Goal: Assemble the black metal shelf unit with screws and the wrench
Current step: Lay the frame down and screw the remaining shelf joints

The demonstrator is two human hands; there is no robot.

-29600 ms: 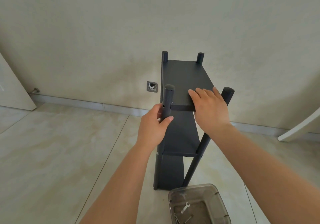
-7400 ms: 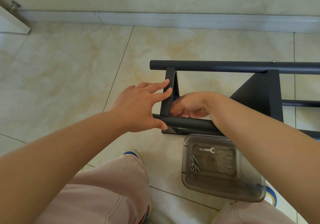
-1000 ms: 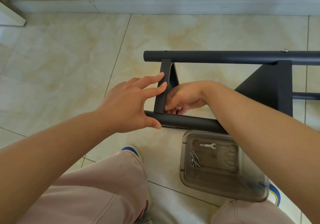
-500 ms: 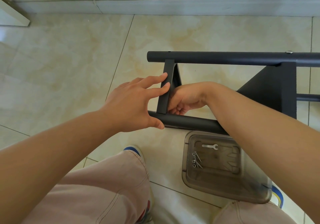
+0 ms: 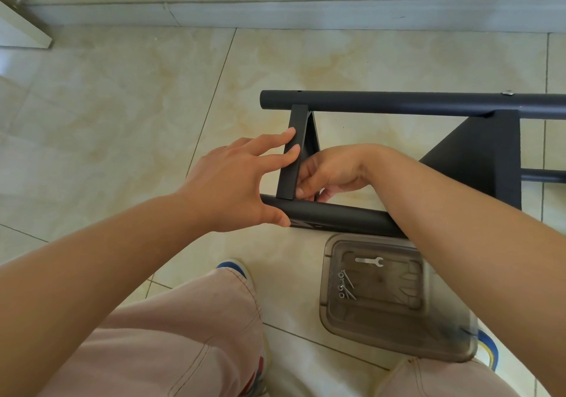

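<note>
The black shelf unit [image 5: 398, 102] lies on its side on the tiled floor. My left hand [image 5: 232, 182] grips its end: the thumb hooks under the near pole [image 5: 337, 217] and the fingertips press on the edge of the end shelf panel [image 5: 292, 157]. My right hand [image 5: 330, 173] reaches in behind that panel, with its fingers curled at the corner where panel and near pole meet. Anything between those fingers is hidden. The small silver wrench [image 5: 369, 261] and a few screws [image 5: 346, 286] lie in a clear plastic tray [image 5: 395, 340].
A second shelf panel [image 5: 484, 160] sits further right, with a screw head [image 5: 507, 92] showing on the far pole above it. The tray stands on the floor just below the near pole, between my knees. A skirting board [image 5: 306, 13] and wall run along the top, and a door corner [image 5: 21, 29] is at top left.
Both hands stay at the same corner of the shelf. My right fingers shift slightly at the joint. The shelf, tray, wrench and screws have not moved.
</note>
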